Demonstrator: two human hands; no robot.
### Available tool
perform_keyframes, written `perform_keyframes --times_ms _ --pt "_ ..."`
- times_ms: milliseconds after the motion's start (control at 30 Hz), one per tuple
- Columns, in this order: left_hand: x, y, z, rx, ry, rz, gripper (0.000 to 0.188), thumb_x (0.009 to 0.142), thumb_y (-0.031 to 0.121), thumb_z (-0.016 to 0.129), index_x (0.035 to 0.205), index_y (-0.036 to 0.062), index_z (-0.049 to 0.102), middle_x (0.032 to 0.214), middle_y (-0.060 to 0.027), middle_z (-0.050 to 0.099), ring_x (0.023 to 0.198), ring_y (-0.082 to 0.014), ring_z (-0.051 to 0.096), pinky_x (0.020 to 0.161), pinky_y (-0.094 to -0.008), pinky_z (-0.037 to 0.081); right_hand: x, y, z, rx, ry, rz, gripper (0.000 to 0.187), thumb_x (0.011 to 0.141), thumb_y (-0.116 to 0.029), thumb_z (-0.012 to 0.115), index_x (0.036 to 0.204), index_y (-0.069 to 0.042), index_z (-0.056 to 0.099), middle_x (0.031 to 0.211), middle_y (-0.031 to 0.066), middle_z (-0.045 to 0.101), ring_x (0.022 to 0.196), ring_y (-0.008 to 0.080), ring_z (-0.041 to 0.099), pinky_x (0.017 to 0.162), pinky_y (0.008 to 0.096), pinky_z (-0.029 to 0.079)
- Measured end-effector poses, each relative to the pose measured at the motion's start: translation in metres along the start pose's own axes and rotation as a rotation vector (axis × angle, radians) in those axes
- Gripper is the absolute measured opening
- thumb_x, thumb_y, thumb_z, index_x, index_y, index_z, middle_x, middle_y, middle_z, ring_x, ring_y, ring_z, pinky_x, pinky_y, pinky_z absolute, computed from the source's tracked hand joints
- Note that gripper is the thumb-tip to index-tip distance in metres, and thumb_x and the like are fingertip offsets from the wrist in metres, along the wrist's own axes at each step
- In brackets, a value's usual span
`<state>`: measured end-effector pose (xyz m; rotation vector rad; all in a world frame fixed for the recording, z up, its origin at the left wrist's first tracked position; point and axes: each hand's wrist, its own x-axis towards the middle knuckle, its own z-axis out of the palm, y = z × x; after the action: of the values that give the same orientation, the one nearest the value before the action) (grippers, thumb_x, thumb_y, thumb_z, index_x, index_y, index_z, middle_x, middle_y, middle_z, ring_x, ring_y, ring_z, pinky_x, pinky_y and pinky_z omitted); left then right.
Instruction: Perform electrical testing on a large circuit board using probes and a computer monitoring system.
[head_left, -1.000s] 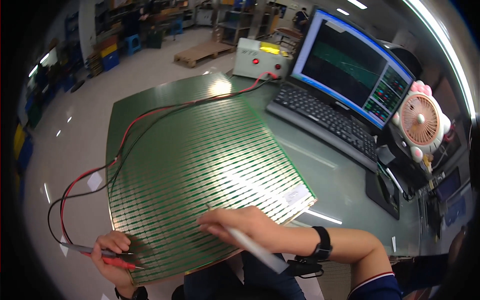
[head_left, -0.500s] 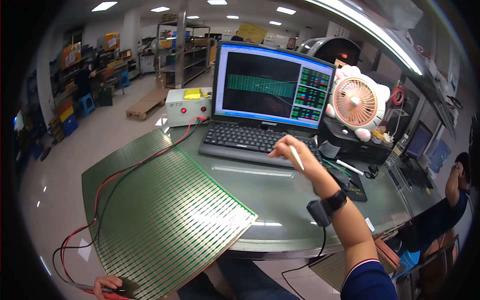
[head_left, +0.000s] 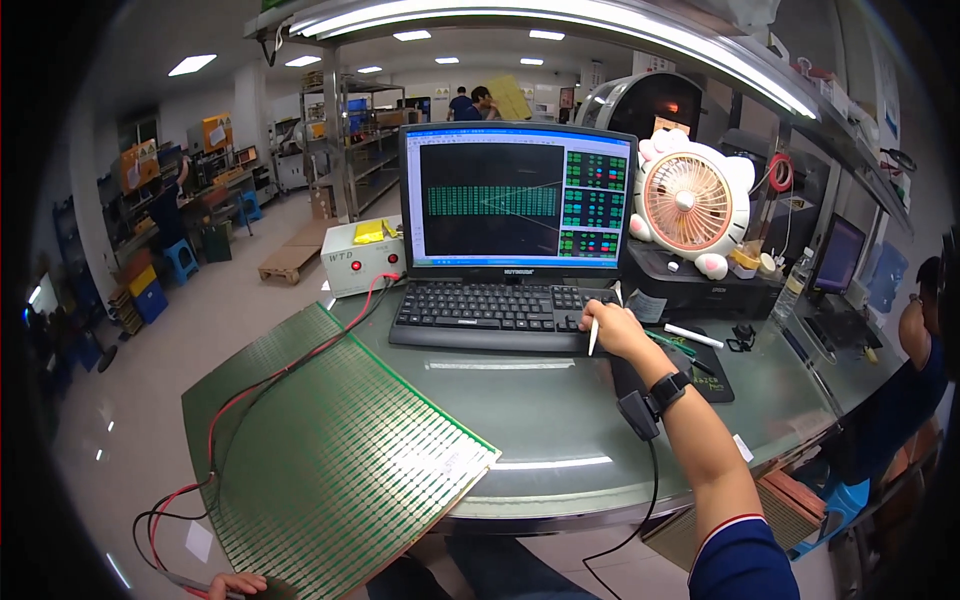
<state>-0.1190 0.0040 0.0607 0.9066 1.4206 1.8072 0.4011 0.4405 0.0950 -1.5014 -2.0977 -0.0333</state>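
My right hand (head_left: 618, 328) is closed round a slim white pen-like stick (head_left: 594, 338), over the right end of the black keyboard (head_left: 490, 310). A black strap with a small box and cable sits on that wrist. At the lower left my left hand (head_left: 236, 584), partly cut off by the frame edge, is closed on test probes (head_left: 185, 580) beside the panel's near corner. Red and black leads (head_left: 262, 385) run from them across the large green circuit panel (head_left: 330, 450) to a white tester box (head_left: 362, 262). The panel hangs partly over the desk's left edge.
A monitor (head_left: 515, 200) showing a green board layout stands behind the keyboard. To its right, a cat-shaped fan (head_left: 690, 200) sits on a black printer (head_left: 700, 295). Pens lie on a dark mat (head_left: 710, 370). Another person (head_left: 905, 380) is at the far right.
My right hand has come down and slightly right, from above the keyboard toward its right end, stick still in it. My left hand has shifted slightly lower in view. The view has tilted.
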Motion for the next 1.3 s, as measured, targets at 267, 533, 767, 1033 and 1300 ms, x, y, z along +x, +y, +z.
perform_keyframes --times_ms 267,533,767,1033,1300 --pt "-0.004 0.030 0.002 0.146 0.168 -0.040 0.029 0.095 0.018 0.042 0.074 0.0034 0.053 0.080 -0.0131 0.062 0.071 -0.0206 0.061 0.071 -0.0323 0.049 -0.034 -0.080 -0.025 0.674 -0.150 -0.060 0.018 0.094 -0.020 0.057 0.092 -0.003 0.057 0.073 0.0085 0.068 0.073 0.0164 0.068 0.066 0.0298 0.051" --pt "0.015 0.058 0.107 0.208 -0.340 0.002 0.040 0.095 0.026 0.045 0.061 0.0063 0.043 0.050 -0.0094 0.052 0.043 -0.0196 0.052 0.045 -0.0292 0.044 -0.104 -0.255 -0.026 1.326 -0.770 -0.494 0.032 0.096 -0.025 0.057 0.116 -0.001 0.051 0.109 0.0116 0.064 0.105 0.0179 0.061 0.090 0.0303 0.048" --pt "0.006 0.047 0.186 0.505 -0.678 -0.268 0.038 0.097 0.029 0.050 0.071 0.0014 0.057 0.055 -0.0080 0.059 0.048 -0.0158 0.058 0.046 -0.0268 0.047 -0.140 -0.304 -0.027 1.703 -0.949 -0.151 0.038 0.094 -0.026 0.061 0.121 -0.003 0.047 0.108 0.0108 0.064 0.105 0.0191 0.061 0.084 0.0312 0.051" --pt "-0.008 0.045 0.174 0.357 -0.827 -0.096 0.034 0.092 0.012 0.052 0.123 0.0012 0.046 0.118 -0.0131 0.059 0.100 -0.0200 0.060 0.083 -0.0293 0.048 -0.138 -0.240 -0.074 1.605 -0.647 0.018 0.030 0.098 -0.025 0.053 0.113 0.000 0.044 0.081 0.0067 0.058 0.076 0.0177 0.065 0.072 0.0298 0.053" --pt "0.055 0.022 0.010 0.667 -0.031 0.170 0.035 0.091 0.023 0.046 0.121 0.0047 0.050 0.122 -0.0074 0.053 0.118 -0.0179 0.046 0.098 -0.0339 0.038 -0.116 -0.060 -0.112 1.469 -0.268 0.454 0.022 0.092 -0.020 0.064 0.099 -0.006 0.050 0.070 0.0013 0.053 0.051 0.0053 0.047 0.045 0.0215 0.041"
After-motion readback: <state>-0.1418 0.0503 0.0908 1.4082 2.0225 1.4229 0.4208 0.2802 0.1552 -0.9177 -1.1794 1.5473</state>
